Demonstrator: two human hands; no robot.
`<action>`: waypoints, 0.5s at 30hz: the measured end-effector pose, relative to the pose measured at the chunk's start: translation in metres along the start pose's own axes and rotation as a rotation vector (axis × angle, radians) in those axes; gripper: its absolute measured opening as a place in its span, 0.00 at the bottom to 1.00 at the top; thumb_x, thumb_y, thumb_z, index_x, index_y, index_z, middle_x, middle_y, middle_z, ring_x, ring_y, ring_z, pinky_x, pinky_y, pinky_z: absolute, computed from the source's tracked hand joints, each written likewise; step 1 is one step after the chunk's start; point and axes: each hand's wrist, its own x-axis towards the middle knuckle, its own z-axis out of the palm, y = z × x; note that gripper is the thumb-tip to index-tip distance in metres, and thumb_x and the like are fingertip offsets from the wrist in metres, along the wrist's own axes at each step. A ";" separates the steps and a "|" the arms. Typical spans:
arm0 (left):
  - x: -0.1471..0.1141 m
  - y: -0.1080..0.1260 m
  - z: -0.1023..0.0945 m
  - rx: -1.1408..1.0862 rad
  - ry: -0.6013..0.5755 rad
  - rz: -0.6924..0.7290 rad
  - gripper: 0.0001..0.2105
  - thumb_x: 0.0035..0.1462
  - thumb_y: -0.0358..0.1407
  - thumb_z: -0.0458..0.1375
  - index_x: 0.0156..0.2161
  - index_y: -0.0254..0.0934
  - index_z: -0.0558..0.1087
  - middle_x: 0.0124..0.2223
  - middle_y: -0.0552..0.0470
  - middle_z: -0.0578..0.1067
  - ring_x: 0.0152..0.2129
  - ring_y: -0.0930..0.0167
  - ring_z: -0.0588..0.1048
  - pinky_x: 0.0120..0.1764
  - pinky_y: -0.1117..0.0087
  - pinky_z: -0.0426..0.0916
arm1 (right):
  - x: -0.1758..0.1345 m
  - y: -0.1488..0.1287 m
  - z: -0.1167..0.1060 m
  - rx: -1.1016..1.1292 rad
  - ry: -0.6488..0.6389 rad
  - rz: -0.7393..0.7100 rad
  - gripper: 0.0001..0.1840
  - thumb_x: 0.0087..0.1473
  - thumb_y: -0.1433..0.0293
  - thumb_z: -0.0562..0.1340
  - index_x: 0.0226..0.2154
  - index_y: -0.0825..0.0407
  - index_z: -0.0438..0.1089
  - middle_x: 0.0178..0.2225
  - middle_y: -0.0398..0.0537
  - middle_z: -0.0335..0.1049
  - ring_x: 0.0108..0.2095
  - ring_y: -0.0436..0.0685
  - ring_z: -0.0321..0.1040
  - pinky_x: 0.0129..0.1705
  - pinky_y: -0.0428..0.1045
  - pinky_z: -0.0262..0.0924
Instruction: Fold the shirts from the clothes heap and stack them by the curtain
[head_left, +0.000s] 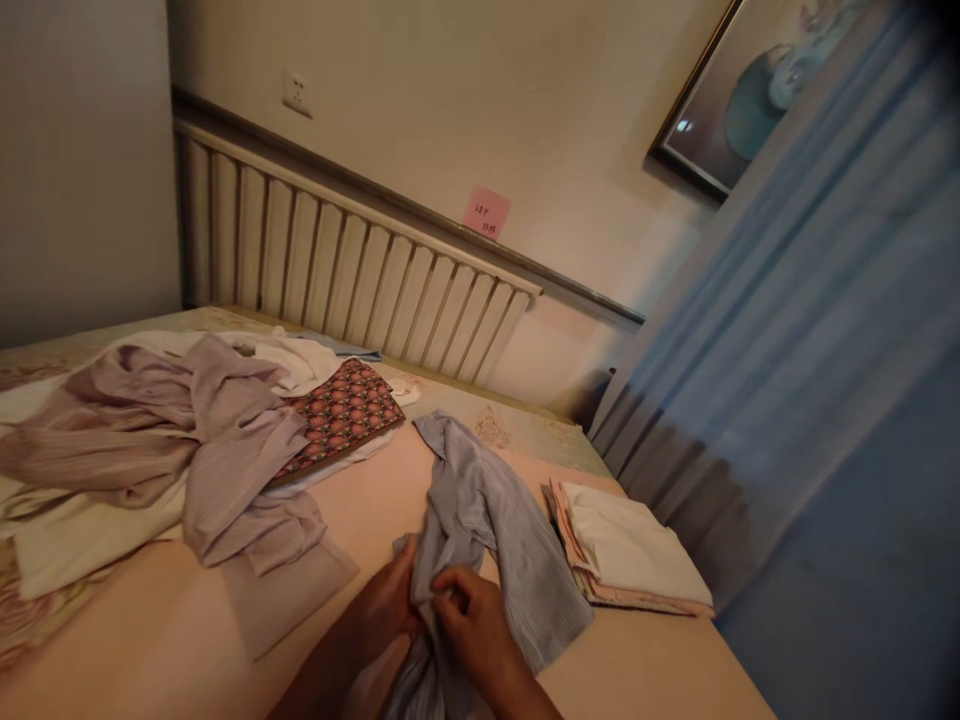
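Observation:
A grey-blue ribbed garment point(517, 540) lies across the bed, a long sleeve or leg of it stretched toward the far side. My left hand point(386, 605) grips its bunched near part from the left, the fingers partly hidden by cloth. Close by on the right, my right hand point(476, 620) is closed, thumb and forefinger pinching the same fabric. The garment's lower end runs out of view between my forearms.
Left on the bed point(172, 640) is a heap of mauve clothes point(240, 450) with a red patterned cloth point(349, 410). Folded clothes point(637, 545) are stacked at right, near the blue curtain point(810, 380). A radiator point(337, 260) stands behind.

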 end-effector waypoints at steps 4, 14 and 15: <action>0.001 0.005 -0.006 0.056 0.116 0.117 0.23 0.47 0.51 0.62 0.42 0.35 0.72 0.35 0.49 0.77 0.30 0.66 0.76 0.34 0.65 0.69 | 0.000 0.009 0.006 0.083 0.000 0.011 0.10 0.49 0.72 0.56 0.32 0.51 0.72 0.19 0.38 0.63 0.21 0.50 0.61 0.25 0.43 0.54; -0.002 0.038 -0.031 -0.163 0.367 0.282 0.14 0.43 0.37 0.64 0.36 0.33 0.75 0.30 0.49 0.79 0.26 0.66 0.76 0.33 0.66 0.70 | -0.001 0.057 0.003 -0.451 -0.106 -0.208 0.27 0.46 0.82 0.52 0.49 0.51 0.69 0.49 0.52 0.70 0.49 0.56 0.68 0.51 0.49 0.60; -0.004 0.041 -0.034 -0.196 0.412 0.282 0.12 0.42 0.36 0.64 0.34 0.33 0.75 0.29 0.49 0.78 0.24 0.66 0.76 0.31 0.66 0.70 | -0.001 0.059 0.006 -0.518 -0.121 -0.214 0.29 0.48 0.82 0.51 0.52 0.51 0.67 0.53 0.54 0.67 0.51 0.57 0.66 0.53 0.50 0.60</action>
